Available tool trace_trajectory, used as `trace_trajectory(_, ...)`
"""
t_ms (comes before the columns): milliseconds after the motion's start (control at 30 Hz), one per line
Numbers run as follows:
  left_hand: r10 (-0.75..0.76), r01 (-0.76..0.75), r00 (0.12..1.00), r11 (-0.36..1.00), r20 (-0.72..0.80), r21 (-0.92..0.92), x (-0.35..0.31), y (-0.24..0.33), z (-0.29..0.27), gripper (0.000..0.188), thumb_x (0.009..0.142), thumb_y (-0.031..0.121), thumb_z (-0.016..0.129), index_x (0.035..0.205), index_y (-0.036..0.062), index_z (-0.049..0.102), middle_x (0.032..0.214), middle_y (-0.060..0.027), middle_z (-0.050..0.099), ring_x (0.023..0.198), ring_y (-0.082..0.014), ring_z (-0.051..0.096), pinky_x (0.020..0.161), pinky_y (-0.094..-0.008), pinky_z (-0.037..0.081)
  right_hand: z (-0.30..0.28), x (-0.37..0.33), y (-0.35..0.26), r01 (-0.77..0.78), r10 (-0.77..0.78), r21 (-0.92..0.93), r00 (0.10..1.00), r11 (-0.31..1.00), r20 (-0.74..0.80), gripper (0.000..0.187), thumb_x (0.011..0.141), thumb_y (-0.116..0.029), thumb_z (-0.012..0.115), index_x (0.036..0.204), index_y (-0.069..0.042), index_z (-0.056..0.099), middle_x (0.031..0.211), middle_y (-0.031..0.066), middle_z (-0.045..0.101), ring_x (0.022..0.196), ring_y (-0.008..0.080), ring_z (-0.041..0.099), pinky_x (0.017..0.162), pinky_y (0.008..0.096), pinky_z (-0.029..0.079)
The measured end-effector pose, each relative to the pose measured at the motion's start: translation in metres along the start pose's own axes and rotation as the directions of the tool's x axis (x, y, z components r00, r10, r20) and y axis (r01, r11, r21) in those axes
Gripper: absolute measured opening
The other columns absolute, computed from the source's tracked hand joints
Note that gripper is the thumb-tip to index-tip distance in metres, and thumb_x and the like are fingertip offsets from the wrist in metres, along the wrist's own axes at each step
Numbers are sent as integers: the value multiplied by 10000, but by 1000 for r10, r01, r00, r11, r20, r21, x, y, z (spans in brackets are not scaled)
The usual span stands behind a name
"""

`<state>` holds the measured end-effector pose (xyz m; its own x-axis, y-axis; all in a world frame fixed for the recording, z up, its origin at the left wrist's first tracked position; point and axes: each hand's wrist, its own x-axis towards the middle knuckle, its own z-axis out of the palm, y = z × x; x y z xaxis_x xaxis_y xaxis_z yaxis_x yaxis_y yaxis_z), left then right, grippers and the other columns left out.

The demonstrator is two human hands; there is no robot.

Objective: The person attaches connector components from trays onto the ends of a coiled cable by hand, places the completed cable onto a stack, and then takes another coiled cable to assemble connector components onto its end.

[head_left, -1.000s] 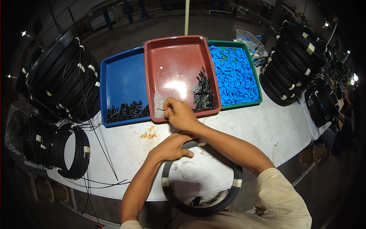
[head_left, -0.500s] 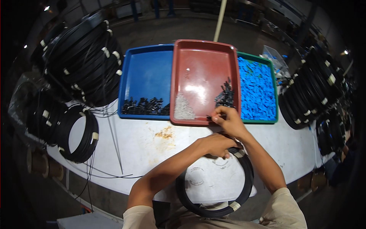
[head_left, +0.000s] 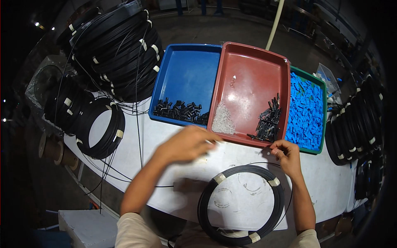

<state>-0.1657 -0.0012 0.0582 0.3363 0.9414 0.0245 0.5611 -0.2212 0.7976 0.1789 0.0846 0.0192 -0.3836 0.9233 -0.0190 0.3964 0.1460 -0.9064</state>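
A coil of black cable point(head_left: 203, 194), bound with pale tape bands, lies at the near edge of the white table, a loose strand arching off its right side. My left hand point(head_left: 186, 144), smeared by motion, is above the table in front of the blue tray point(head_left: 188, 68), its fingers toward the red tray point(head_left: 252, 78). In front of the red tray's near right corner, my right hand point(head_left: 288, 157) has thumb and forefinger pinched together; what is between them is too small to make out. The loose strand passes by this hand.
Small black pieces point(head_left: 182, 110) lie in the blue tray. The red tray holds clear bits point(head_left: 223, 120) and black parts point(head_left: 269, 122). Blue pieces point(head_left: 306, 111) fill the green tray point(head_left: 324, 111). Stacked cable coils point(head_left: 120, 58) stand left, more coils point(head_left: 355, 128) right.
My left hand has left the coil and moved left and up toward the trays. My right hand has moved right, away from the red tray's front. The whole view has shifted left.
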Motion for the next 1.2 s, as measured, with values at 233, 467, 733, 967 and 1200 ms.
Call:
trace_trajectory(233,-111,339,915,733,-389,589,-44,-70,-71,204,880,60,638,1056,8,725,1076,-149,704,1063,-338,626,951,-436,478,38,-5,-11,309,-300,-105,950,945,91,59,834,45,689,891,31,692,786,94,675,710,150,646,674,277,498)
trace_trajectory(467,-111,337,909,762,-402,553,-21,-89,-80,320,888,69,631,1201,27,685,1254,-153,646,1205,-337,568,1070,-453,409,37,-7,3,224,-223,4,968,975,111,40,868,18,692,905,31,686,821,87,663,730,142,633,677,270,496)
trace_trajectory(733,-134,411,833,799,-536,439,-2,-91,-112,287,873,-41,635,1144,21,707,1129,-153,703,991,-320,675,911,-389,524,39,-7,4,191,-191,12,977,982,95,48,865,10,698,906,28,683,802,89,654,700,149,617,657,277,488)
trace_trajectory(967,-65,396,844,746,-533,535,-7,-101,-101,133,798,53,749,927,41,780,892,-119,741,793,-288,684,758,-393,546,39,-9,-9,400,-383,-203,916,894,118,52,848,0,701,898,11,690,782,117,645,663,228,615,625,313,473)
trace_trajectory(1200,14,338,914,526,-406,780,5,-101,-93,195,716,16,745,871,116,807,878,-53,747,889,-252,684,764,-383,570,40,-9,-6,381,-372,-192,925,904,82,60,838,-2,709,894,6,687,773,115,646,669,231,619,624,318,472)
